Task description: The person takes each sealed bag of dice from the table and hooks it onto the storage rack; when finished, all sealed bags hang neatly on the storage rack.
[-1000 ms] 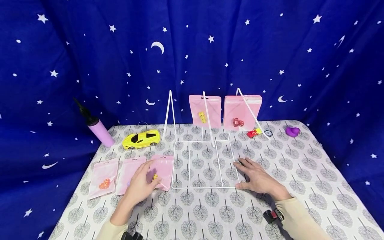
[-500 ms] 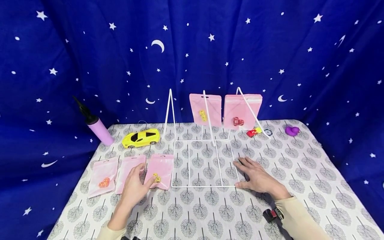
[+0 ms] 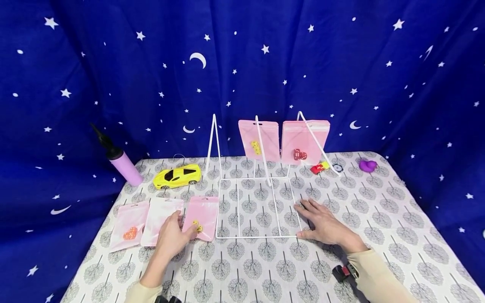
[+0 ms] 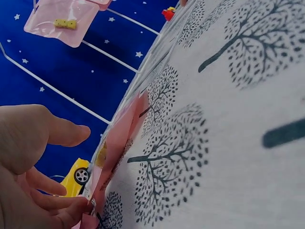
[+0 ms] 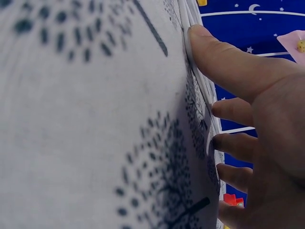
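Observation:
My left hand (image 3: 172, 236) is over the right part of the middle pink zip bag (image 3: 155, 223), its fingertips at that bag's right edge. In the left wrist view the thumb (image 4: 71, 131) stands apart from the fingers, pinching nothing. Just right of this hand lies another pink bag (image 3: 206, 210) with yellow dice. A third bag (image 3: 123, 214) with orange dice lies at the far left. My right hand (image 3: 323, 223) rests with spread fingers at the right side of the white wire rack's base (image 3: 257, 237). The middle bag's contents are hidden by the hand.
On the rack's arms hang a pink bag with yellow dice (image 3: 267, 132) and a pink bag with red dice (image 3: 314, 147). A yellow toy car (image 3: 178, 176) and a purple pump (image 3: 126, 168) stand left. Behind right are a small red-yellow car (image 3: 319, 168) and a purple duck (image 3: 367, 166).
My left hand has drawn back left from the yellow-dice bag to the middle bag. The middle bag has shifted slightly left and now catches more light. The right hand stays put.

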{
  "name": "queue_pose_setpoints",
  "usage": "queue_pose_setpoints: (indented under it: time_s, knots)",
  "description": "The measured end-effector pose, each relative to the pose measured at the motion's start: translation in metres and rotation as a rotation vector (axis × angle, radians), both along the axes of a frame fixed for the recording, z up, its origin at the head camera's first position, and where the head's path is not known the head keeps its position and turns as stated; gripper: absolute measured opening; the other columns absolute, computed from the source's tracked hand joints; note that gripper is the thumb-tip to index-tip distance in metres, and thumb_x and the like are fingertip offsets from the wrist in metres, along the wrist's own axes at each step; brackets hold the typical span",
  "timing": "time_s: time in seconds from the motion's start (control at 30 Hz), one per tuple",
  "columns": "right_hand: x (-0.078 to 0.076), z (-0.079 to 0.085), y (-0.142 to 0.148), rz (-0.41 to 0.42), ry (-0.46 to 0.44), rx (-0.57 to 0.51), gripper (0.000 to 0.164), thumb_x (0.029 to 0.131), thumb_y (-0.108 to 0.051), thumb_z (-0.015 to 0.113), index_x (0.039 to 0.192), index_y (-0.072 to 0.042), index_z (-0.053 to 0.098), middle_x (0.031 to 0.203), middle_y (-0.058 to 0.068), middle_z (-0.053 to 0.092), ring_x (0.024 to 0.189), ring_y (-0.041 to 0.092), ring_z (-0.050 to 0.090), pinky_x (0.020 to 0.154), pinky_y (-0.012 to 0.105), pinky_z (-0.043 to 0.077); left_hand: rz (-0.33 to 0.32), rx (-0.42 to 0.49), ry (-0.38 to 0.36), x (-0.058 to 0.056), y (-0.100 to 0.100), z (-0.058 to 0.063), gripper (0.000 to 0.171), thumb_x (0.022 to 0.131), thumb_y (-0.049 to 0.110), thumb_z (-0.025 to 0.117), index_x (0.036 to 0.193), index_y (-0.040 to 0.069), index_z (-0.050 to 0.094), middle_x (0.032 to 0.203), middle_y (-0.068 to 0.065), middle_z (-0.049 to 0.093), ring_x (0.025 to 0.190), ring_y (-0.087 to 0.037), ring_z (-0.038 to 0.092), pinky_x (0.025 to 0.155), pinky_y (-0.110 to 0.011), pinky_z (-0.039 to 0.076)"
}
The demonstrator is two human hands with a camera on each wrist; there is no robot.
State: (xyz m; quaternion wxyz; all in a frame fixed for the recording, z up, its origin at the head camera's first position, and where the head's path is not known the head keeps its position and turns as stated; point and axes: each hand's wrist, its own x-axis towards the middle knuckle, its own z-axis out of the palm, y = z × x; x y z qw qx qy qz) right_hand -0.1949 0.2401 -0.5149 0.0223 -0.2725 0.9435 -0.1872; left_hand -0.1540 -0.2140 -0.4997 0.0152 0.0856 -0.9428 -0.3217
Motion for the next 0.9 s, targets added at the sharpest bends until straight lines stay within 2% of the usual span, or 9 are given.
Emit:
queue_pose_setpoints:
  time_s: [0.13, 0.33, 0.47, 0.6, 0.73, 0.83, 0.9]
  knots:
    - [0.0, 0.0, 0.001, 0.002, 0.0, 0.001, 0.086, 0.079, -0.053, 0.072, 0.147, -0.008, 0.043, 0.153, 0.026, 0.033, 0.141, 0.05, 0.023, 0.112, 0.069, 0.018, -0.01, -0.023, -0.04, -0.004, 0.0, 0.001, 0.092, 0.08, 0.039, 0.075, 0.143, -0.013, 0.034, 0.129, -0.029, 0.056, 0.117, -0.046, 0.053, 0.1, -0.061, 0.043]
    - [0.0, 0.0, 0.001, -0.003, -0.012, 0.001, 0.086, 0.08, -0.054, 0.071, 0.147, -0.009, 0.042, 0.154, 0.025, 0.032, 0.142, 0.05, 0.022, 0.112, 0.069, 0.016, -0.027, -0.077, -0.065, -0.007, 0.001, 0.003, 0.092, 0.075, 0.039, 0.08, 0.139, -0.013, 0.038, 0.116, -0.027, 0.058, 0.101, -0.041, 0.058, 0.088, -0.058, 0.05]
    - [0.0, 0.0, 0.001, -0.004, -0.017, -0.001, 0.086, 0.08, -0.054, 0.071, 0.147, -0.009, 0.042, 0.154, 0.025, 0.032, 0.142, 0.05, 0.022, 0.113, 0.069, 0.016, -0.036, -0.092, -0.076, -0.007, 0.001, 0.002, 0.093, 0.073, 0.038, 0.082, 0.138, -0.013, 0.04, 0.118, -0.029, 0.056, 0.105, -0.043, 0.057, 0.091, -0.059, 0.049]
    - [0.001, 0.001, 0.001, -0.003, -0.007, -0.008, 0.085, 0.079, -0.052, 0.073, 0.146, -0.008, 0.043, 0.153, 0.026, 0.032, 0.141, 0.05, 0.023, 0.112, 0.069, 0.017, -0.045, -0.091, -0.083, -0.009, 0.001, 0.001, 0.092, 0.072, 0.038, 0.083, 0.138, -0.012, 0.043, 0.118, -0.028, 0.055, 0.105, -0.042, 0.056, 0.092, -0.058, 0.049]
    - [0.001, 0.0, 0.001, 0.001, -0.002, -0.009, 0.085, 0.079, -0.052, 0.073, 0.146, -0.008, 0.043, 0.153, 0.026, 0.033, 0.141, 0.05, 0.023, 0.112, 0.069, 0.017, -0.058, -0.075, -0.078, -0.01, 0.002, 0.001, 0.082, 0.072, 0.036, 0.084, 0.132, -0.009, 0.05, 0.113, -0.025, 0.059, 0.101, -0.039, 0.058, 0.089, -0.057, 0.05]
    - [0.0, -0.002, 0.001, 0.004, 0.004, -0.009, 0.086, 0.079, -0.053, 0.072, 0.146, -0.008, 0.043, 0.153, 0.026, 0.033, 0.141, 0.051, 0.024, 0.112, 0.069, 0.017, -0.066, -0.053, -0.077, -0.011, 0.002, 0.001, 0.077, 0.073, 0.032, 0.084, 0.129, -0.009, 0.053, 0.112, -0.026, 0.062, 0.103, -0.041, 0.059, 0.09, -0.056, 0.05]
    - [0.0, -0.003, 0.001, 0.007, 0.008, -0.014, 0.086, 0.079, -0.053, 0.072, 0.146, -0.008, 0.043, 0.153, 0.026, 0.033, 0.141, 0.051, 0.024, 0.111, 0.069, 0.018, -0.068, -0.041, -0.082, -0.011, 0.002, 0.0, 0.079, 0.073, 0.031, 0.084, 0.131, -0.01, 0.05, 0.117, -0.029, 0.062, 0.106, -0.045, 0.059, 0.092, -0.057, 0.049]
